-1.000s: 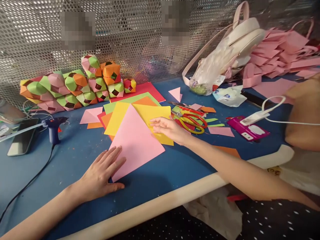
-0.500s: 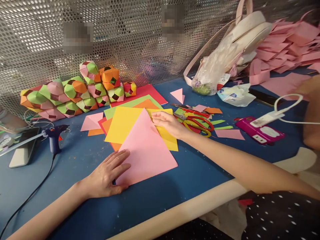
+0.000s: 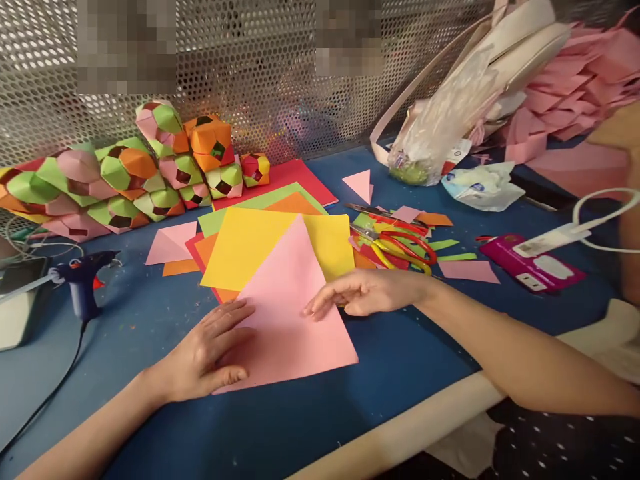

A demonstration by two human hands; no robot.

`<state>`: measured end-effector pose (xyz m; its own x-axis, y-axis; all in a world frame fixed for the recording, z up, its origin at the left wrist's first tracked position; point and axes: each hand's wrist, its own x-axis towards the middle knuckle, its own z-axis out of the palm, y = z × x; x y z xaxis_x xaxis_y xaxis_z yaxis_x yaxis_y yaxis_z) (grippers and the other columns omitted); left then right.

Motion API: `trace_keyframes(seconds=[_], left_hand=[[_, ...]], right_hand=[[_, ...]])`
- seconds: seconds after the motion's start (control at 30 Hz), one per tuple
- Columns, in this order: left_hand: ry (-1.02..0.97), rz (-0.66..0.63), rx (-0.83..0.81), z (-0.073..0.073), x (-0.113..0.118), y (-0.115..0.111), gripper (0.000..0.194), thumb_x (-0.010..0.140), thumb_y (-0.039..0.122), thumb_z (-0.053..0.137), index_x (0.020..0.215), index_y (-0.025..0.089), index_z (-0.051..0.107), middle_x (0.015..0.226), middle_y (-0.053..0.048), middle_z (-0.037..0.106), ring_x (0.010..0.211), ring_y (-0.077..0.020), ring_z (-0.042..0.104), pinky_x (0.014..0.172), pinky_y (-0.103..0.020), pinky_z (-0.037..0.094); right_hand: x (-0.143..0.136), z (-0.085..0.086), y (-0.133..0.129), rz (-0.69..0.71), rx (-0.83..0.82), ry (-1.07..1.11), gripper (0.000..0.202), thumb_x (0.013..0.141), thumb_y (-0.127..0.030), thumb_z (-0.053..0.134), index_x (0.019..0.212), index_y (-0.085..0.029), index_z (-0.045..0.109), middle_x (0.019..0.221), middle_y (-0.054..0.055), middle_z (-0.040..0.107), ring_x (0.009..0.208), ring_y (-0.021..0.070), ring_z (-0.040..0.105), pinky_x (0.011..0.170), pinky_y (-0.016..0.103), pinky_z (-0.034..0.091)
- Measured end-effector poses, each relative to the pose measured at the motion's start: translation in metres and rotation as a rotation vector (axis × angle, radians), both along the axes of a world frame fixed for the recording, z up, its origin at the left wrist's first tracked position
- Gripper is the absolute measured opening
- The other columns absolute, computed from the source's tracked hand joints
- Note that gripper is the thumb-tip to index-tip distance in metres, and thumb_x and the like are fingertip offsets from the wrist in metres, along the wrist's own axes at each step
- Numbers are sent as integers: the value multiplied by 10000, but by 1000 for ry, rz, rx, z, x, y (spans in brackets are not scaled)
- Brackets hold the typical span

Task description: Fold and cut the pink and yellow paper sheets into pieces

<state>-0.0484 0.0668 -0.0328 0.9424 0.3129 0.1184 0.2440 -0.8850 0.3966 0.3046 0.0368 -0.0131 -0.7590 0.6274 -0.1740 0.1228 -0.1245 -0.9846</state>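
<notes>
- Presently, left hand: fingers loosely spread on the left side of the pink sheet; steady, even weight advisable.
- Right hand: fingers half-curled, tips at the sheet; pinching or not, I cannot tell. Light touch best, against stray creases.
- Pink sheet: on blue table, point overlapping yellow sheet.
- Glue gun: left, well apart.

No txt, nos., brands or signs legible w/in view.
</notes>
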Motion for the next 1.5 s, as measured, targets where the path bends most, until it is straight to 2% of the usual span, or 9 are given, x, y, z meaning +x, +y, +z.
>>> trace_keyframes(seconds=[0.17,0.3,0.47,0.6,0.7,0.87,1.1,1.27,1.5], left_hand=[[-190,22,-142,4,-8,2,686,915,686,222,1358,235,488,1453,-145,454,1380,-331,365,1156,-605,186],[-297,75,-155,6,-6,-1,690,865,703,404,1350,219,478,1371,-158,535,1311,-325,465,1141,-612,234],[-417,282,-128,1,3,-9,211,930,151,522,1112,213,609,1101,-57,699,1116,-194,627,1037,-426,471],[-366,517,-247,0,7,-14,157,956,229,489,997,185,634,936,-40,724,841,-145,697,772,-273,583],[-344,459,-205,3,7,-11,211,932,324,540,1067,182,618,1066,-82,700,983,-193,675,840,-320,579],[-299,222,58,11,1,-2,524,820,371,694,1286,222,508,1301,-130,596,1269,-292,513,1110,-525,359],[-267,521,-136,20,8,12,223,917,339,525,1045,217,660,1016,-30,721,915,-186,678,816,-290,532],[-292,755,-253,20,27,33,248,864,397,544,846,178,659,778,-10,690,738,-167,636,665,-263,487],[-415,868,-465,-1,35,63,261,791,406,618,752,149,597,640,9,586,578,-121,531,504,-221,389]], right_hand=[[-11,-24,6,-420,-90,254,309,729,-122,585,1016,-185,680,1153,72,701,1098,204,648,1047,420,445],[-11,-38,14,-691,-133,339,278,699,-132,616,964,-204,666,1194,62,682,1151,210,618,1079,426,428],[-15,-35,9,-591,126,193,288,761,-188,633,1048,-210,652,1268,69,634,1204,215,579,1088,452,420],[-23,-27,-4,-440,615,-158,305,831,-183,574,1117,-235,666,1303,62,605,1254,202,530,1092,440,421],[-26,-25,-11,-439,775,-243,225,858,-206,560,1025,-241,706,1158,57,683,1100,206,630,1012,420,495],[-21,-26,-5,-705,502,-231,185,850,-385,616,900,-230,703,930,33,721,918,208,667,875,382,542],[-15,-30,8,-814,93,93,261,767,-437,709,847,-194,656,853,28,685,771,177,672,853,414,534],[-15,-32,4,-821,255,-123,333,716,-453,731,922,-201,660,944,46,691,908,217,652,837,384,523],[-18,-39,21,-946,516,-404,317,774,-505,621,690,-203,571,694,19,619,656,170,553,590,297,425]])
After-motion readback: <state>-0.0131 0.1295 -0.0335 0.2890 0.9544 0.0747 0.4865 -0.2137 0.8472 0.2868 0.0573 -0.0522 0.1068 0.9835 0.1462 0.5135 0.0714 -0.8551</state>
